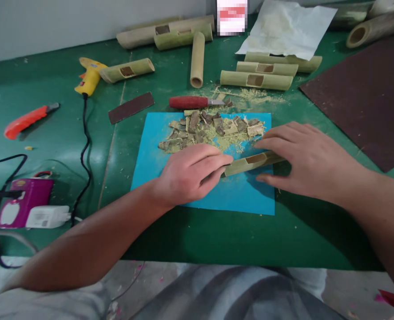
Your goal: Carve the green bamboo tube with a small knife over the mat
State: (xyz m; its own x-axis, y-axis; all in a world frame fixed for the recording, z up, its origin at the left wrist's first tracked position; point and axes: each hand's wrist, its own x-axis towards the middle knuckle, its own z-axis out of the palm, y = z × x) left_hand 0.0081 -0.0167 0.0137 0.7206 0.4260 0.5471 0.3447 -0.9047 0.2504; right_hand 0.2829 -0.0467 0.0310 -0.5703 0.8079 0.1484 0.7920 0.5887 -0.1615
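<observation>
A short green bamboo tube [245, 166] with a rectangular opening cut in its upper side lies slanted over a blue sheet [213, 195]. My left hand [195, 171] is closed round its left end, which the fingers hide. Around the right end is my right hand [303, 155], with thumb and fingers apart on either side of the tube; whether it touches is hard to see. Bamboo chips [216, 124] and pale shavings cover the sheet's upper part. Just beyond them rests a red-handled carving knife [192, 102], blade pointing right.
Several cut bamboo tubes [256, 81] lie at the back. A yellow glue gun [92, 78], an orange utility knife [26, 122], a brown sandpaper strip [132, 108] and a purple power strip [25, 200] with cables are on the left. A large brown sheet [360, 102] lies right.
</observation>
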